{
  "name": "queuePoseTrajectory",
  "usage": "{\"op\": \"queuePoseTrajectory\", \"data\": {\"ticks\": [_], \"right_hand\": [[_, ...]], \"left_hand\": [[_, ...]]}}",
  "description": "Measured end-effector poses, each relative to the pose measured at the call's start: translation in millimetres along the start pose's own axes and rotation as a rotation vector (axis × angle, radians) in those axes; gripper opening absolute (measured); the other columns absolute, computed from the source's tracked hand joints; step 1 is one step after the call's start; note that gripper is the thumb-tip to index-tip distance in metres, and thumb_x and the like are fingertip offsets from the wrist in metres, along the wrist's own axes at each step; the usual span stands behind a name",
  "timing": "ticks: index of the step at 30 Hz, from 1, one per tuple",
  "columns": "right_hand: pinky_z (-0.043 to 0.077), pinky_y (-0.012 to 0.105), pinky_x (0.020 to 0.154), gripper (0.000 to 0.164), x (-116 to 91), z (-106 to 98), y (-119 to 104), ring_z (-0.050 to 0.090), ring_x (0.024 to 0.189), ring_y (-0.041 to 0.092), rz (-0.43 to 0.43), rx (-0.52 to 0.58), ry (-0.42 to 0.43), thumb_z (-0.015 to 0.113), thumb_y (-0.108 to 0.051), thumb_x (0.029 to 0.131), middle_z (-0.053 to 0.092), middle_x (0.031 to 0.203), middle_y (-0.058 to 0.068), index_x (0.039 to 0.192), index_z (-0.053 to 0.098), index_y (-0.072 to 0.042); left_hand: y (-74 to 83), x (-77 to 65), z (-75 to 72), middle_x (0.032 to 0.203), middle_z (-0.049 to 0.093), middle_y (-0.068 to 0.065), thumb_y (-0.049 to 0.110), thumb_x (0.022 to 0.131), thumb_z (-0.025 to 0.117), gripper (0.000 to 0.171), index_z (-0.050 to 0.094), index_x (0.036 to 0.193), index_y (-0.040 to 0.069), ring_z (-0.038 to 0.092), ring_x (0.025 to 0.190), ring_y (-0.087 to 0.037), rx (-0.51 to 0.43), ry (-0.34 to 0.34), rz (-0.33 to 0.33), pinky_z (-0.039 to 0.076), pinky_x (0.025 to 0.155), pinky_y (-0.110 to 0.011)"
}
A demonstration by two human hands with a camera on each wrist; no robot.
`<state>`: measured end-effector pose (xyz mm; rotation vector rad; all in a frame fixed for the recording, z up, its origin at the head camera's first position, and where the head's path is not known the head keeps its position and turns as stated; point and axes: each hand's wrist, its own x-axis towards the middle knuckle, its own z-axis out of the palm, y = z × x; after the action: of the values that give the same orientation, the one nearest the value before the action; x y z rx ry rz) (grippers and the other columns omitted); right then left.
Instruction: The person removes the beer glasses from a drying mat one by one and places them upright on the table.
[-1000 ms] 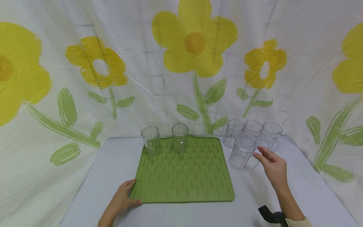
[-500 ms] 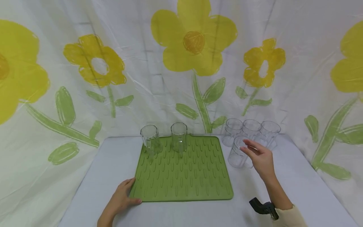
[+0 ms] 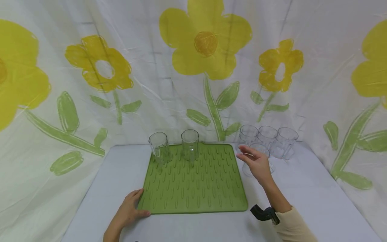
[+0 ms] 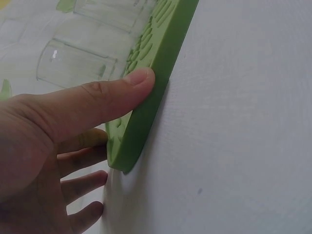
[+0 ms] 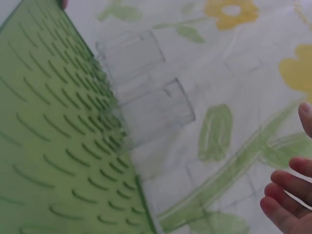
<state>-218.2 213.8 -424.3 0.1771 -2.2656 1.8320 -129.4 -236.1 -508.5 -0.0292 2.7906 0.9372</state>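
A green ridged drying mat lies on the white table. My left hand is at its front left corner, the thumb along the front edge and fingertips against the left side. Two clear glass mugs, a left one and a right one, stand on the mat's back part. My right hand is in the air by the mat's right edge, its fingers loosely bent with nothing between them. It partly covers a clear mug behind it; whether they touch I cannot tell.
Behind that mug, several more clear mugs stand in a row, with one at the right end. A white curtain printed with yellow flowers hangs along the table's back edge. A black wrist mount sits on my right wrist.
My right hand has moved left, from beside the front mug's handle to in front of that mug, nearer the mat. My left hand stays at the mat's corner. The mugs have not moved.
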Motion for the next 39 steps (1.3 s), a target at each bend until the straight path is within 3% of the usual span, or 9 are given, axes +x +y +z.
{"op": "queuePoseTrajectory", "data": {"ticks": [4, 10, 16, 21, 24, 31, 39], "right_hand": [[0.055, 0.012, 0.084, 0.044, 5, 16, 7, 0.063, 0.100, -0.005, 0.036, 0.043, -0.057, 0.072, -0.009, 0.087, 0.058, 0.129, 0.031, 0.127, 0.060, 0.007], [0.054, 0.012, 0.085, 0.047, 10, 40, 18, 0.063, 0.103, -0.002, 0.069, 0.035, -0.120, 0.073, -0.014, 0.087, 0.061, 0.129, 0.026, 0.128, 0.060, 0.004], [0.057, 0.019, 0.088, 0.044, 15, 63, 26, 0.065, 0.111, 0.023, 0.056, 0.026, -0.161, 0.072, -0.011, 0.087, 0.063, 0.127, 0.024, 0.128, 0.061, 0.004], [0.056, 0.035, 0.096, 0.047, 22, 83, 35, 0.060, 0.116, 0.037, 0.050, 0.036, -0.203, 0.072, -0.011, 0.088, 0.062, 0.128, 0.025, 0.130, 0.059, 0.005], [0.055, 0.041, 0.099, 0.047, 26, 94, 40, 0.060, 0.116, 0.038, 0.049, 0.047, -0.228, 0.072, -0.011, 0.087, 0.061, 0.128, 0.028, 0.129, 0.059, 0.005], [0.057, 0.038, 0.094, 0.045, 30, 118, 43, 0.062, 0.114, 0.035, 0.059, 0.042, -0.277, 0.073, -0.013, 0.086, 0.064, 0.125, 0.025, 0.127, 0.062, 0.004], [0.055, 0.042, 0.097, 0.043, 34, 143, 52, 0.063, 0.114, 0.035, 0.034, 0.064, -0.304, 0.073, -0.010, 0.086, 0.065, 0.124, 0.024, 0.126, 0.062, 0.004]], "left_hand": [[0.8, -0.5, -0.2, 0.145, 0.041, -0.031, 0.031, 0.062, 0.089, 0.103, 0.039, 0.143, -0.008, 0.032, 0.136, -0.054, -0.006, -0.001, -0.010, 0.032, 0.110, -0.066], [2.2, -0.7, 0.2, 0.146, 0.041, -0.030, 0.030, 0.062, 0.089, 0.104, 0.039, 0.144, -0.007, 0.032, 0.136, -0.053, -0.007, 0.004, -0.018, 0.033, 0.110, -0.065], [3.9, 0.1, 0.5, 0.146, 0.040, -0.030, 0.030, 0.061, 0.090, 0.104, 0.038, 0.144, -0.007, 0.032, 0.136, -0.053, -0.007, 0.001, -0.027, 0.032, 0.111, -0.065], [4.1, 0.3, -0.1, 0.146, 0.041, -0.030, 0.029, 0.061, 0.090, 0.104, 0.039, 0.144, -0.007, 0.032, 0.136, -0.053, -0.007, 0.001, -0.030, 0.032, 0.111, -0.065], [3.1, 0.0, 0.4, 0.146, 0.041, -0.030, 0.030, 0.061, 0.090, 0.104, 0.039, 0.144, -0.007, 0.032, 0.136, -0.053, -0.007, 0.001, -0.030, 0.032, 0.111, -0.065], [0.7, -1.5, 2.0, 0.145, 0.042, -0.029, 0.029, 0.061, 0.090, 0.102, 0.040, 0.144, -0.007, 0.033, 0.136, -0.052, -0.015, 0.011, -0.025, 0.032, 0.111, -0.065], [1.5, 0.4, 1.4, 0.146, 0.041, -0.028, 0.031, 0.061, 0.090, 0.104, 0.039, 0.145, -0.005, 0.032, 0.137, -0.052, -0.015, 0.003, -0.034, 0.033, 0.111, -0.065]]}}
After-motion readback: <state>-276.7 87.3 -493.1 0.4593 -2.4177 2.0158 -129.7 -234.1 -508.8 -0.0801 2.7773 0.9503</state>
